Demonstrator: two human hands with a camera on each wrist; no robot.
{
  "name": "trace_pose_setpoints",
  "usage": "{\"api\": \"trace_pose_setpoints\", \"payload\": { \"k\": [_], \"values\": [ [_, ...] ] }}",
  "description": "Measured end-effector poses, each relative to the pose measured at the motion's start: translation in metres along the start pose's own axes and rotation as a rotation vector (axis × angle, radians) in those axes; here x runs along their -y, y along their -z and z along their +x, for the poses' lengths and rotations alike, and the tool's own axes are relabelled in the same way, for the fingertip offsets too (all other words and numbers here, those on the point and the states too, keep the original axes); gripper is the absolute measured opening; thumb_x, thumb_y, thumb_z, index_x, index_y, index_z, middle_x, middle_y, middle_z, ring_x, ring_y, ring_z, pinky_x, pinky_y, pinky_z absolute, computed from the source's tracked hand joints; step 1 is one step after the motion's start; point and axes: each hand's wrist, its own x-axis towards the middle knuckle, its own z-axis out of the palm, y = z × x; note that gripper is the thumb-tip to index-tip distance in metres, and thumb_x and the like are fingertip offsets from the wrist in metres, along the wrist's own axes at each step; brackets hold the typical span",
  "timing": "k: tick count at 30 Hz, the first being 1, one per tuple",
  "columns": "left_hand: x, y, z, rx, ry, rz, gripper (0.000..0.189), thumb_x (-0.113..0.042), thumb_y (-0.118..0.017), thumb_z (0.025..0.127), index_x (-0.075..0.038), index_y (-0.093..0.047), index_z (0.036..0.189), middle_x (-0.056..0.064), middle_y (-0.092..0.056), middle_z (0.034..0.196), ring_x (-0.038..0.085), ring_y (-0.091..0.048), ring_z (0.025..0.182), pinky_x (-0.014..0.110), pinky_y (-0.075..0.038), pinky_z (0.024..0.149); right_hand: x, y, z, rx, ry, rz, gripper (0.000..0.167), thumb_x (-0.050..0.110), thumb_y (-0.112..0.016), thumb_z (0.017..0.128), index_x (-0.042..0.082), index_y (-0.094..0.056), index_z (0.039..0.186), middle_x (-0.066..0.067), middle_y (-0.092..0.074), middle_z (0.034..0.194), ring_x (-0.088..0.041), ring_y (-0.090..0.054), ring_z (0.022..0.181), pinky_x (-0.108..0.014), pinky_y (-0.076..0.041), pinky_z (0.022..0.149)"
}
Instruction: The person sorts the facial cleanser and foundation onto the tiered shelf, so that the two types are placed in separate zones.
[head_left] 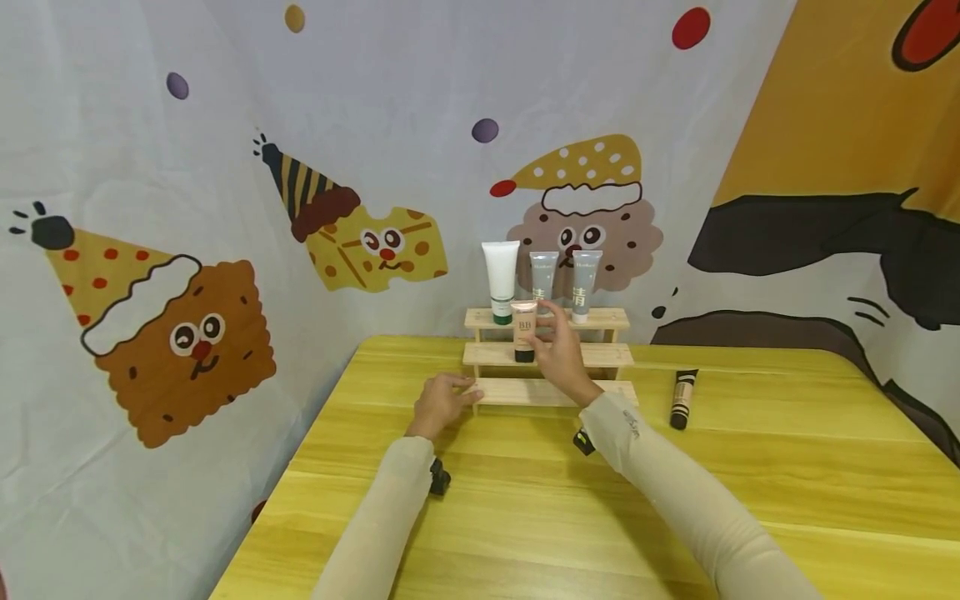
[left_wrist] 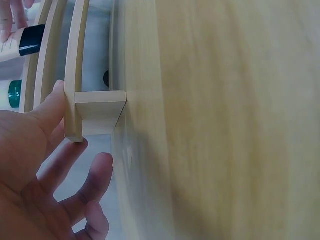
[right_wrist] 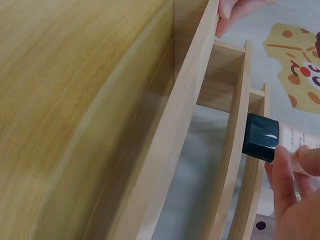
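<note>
A three-tier wooden display stand (head_left: 551,392) is on the table. My right hand (head_left: 561,354) holds a small pink BB cream tube (head_left: 524,327) upright by its side, black cap down, at the middle tier. In the right wrist view the black cap (right_wrist: 261,137) meets that tier's board. At the stand's left end, my left hand (head_left: 440,404) pinches the bottom board between thumb and forefinger; the left wrist view shows the other fingers (left_wrist: 95,180) loosely bent beside it. On the top tier are a white tube (head_left: 501,275) with a green cap and two grey tubes (head_left: 586,279), one partly hidden.
A beige tube with black ends (head_left: 682,400) lies on the yellow wooden table (head_left: 510,517), right of the stand. A cloth with cartoon figures (head_left: 390,100) hangs behind the table. Black wrist devices (head_left: 439,477) show at both sleeves.
</note>
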Motion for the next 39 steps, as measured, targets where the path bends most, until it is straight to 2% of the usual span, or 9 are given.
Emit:
{"api": "trace_pose_setpoints", "payload": {
  "k": [6, 14, 24, 31, 39],
  "values": [
    [0.001, -0.003, 0.000, 0.006, -0.002, -0.009, 0.040, -0.046, -0.072, 0.089, -0.025, -0.073, 0.123, -0.001, -0.062, 0.135, 0.030, -0.051, 0.131, 0.056, -0.046, 0.098, -0.003, -0.002, -0.002, 0.005, -0.003, 0.007, 0.064, -0.003, -0.069, 0.091, 0.003, -0.037, 0.146, -0.025, -0.065, 0.117, -0.039, -0.070, 0.091, -0.042, -0.059, 0.076],
    [0.002, -0.003, -0.001, -0.004, -0.001, -0.005, 0.040, -0.046, -0.072, 0.089, -0.026, -0.072, 0.124, 0.000, -0.062, 0.136, 0.030, -0.052, 0.130, 0.055, -0.048, 0.096, -0.007, -0.002, -0.004, 0.017, 0.022, -0.011, 0.054, -0.005, -0.069, 0.090, -0.002, -0.044, 0.138, -0.026, -0.064, 0.118, -0.038, -0.069, 0.096, -0.042, -0.058, 0.080],
    [0.003, -0.003, -0.001, -0.004, -0.011, -0.007, 0.041, -0.047, -0.072, 0.088, -0.026, -0.072, 0.123, 0.000, -0.062, 0.136, 0.030, -0.052, 0.130, 0.055, -0.048, 0.096, -0.008, 0.003, -0.005, 0.080, -0.036, -0.032, 0.055, 0.001, -0.069, 0.092, 0.004, -0.044, 0.142, -0.023, -0.065, 0.119, -0.034, -0.070, 0.096, -0.039, -0.059, 0.077],
    [0.002, -0.002, -0.002, -0.007, -0.013, -0.010, 0.041, -0.047, -0.072, 0.089, -0.026, -0.072, 0.124, -0.001, -0.062, 0.135, 0.030, -0.053, 0.130, 0.055, -0.049, 0.095, -0.012, 0.010, -0.008, 0.101, -0.021, -0.042, 0.060, 0.003, -0.070, 0.092, 0.005, -0.042, 0.145, -0.021, -0.067, 0.119, -0.033, -0.071, 0.091, -0.039, -0.059, 0.074],
    [0.001, 0.000, -0.002, -0.011, -0.001, -0.007, 0.041, -0.047, -0.071, 0.089, -0.028, -0.072, 0.124, -0.001, -0.062, 0.136, 0.030, -0.052, 0.130, 0.056, -0.047, 0.097, -0.009, 0.027, -0.014, 0.129, -0.125, -0.021, 0.062, -0.001, -0.070, 0.090, 0.002, -0.044, 0.145, -0.022, -0.066, 0.119, -0.035, -0.069, 0.092, -0.039, -0.060, 0.073]
  ]
}}
